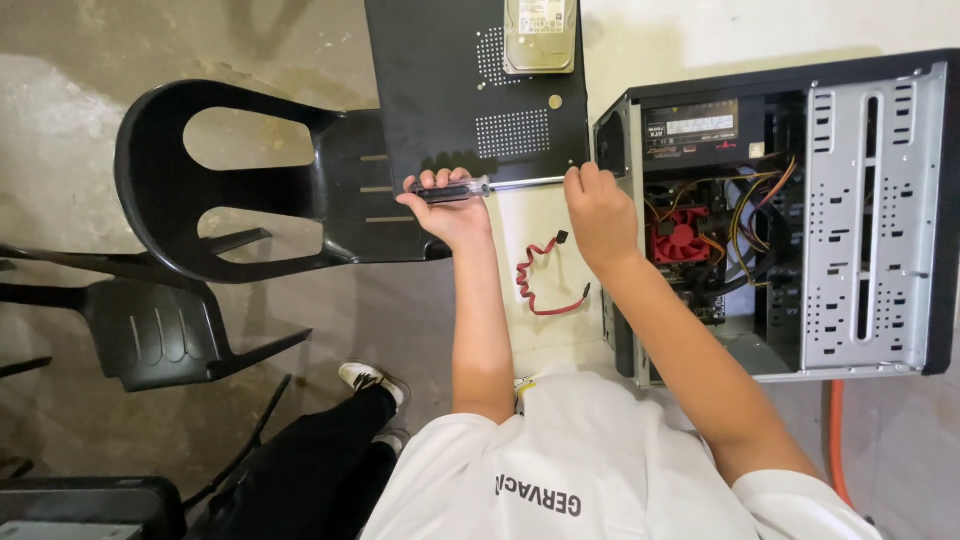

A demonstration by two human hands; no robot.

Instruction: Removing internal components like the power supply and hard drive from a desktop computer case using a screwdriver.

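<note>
My left hand (452,205) grips the dark handle of a screwdriver (470,187), held level. Its metal shaft runs right to my right hand (598,210), whose fingers pinch the tip end. That hand sits at the left edge of an open black computer case (870,210). Inside the case are a red cooler fan (680,240), bundled wires and a perforated metal drive cage. A red flat cable (545,282) lies on the floor between my forearms.
A black side panel (450,80) rests on a black plastic chair (250,190), with a hard drive (540,35) on top of it. More dark chairs (150,330) stand at left. An orange cable (836,440) runs below the case. My shoe (370,378) is on the concrete floor.
</note>
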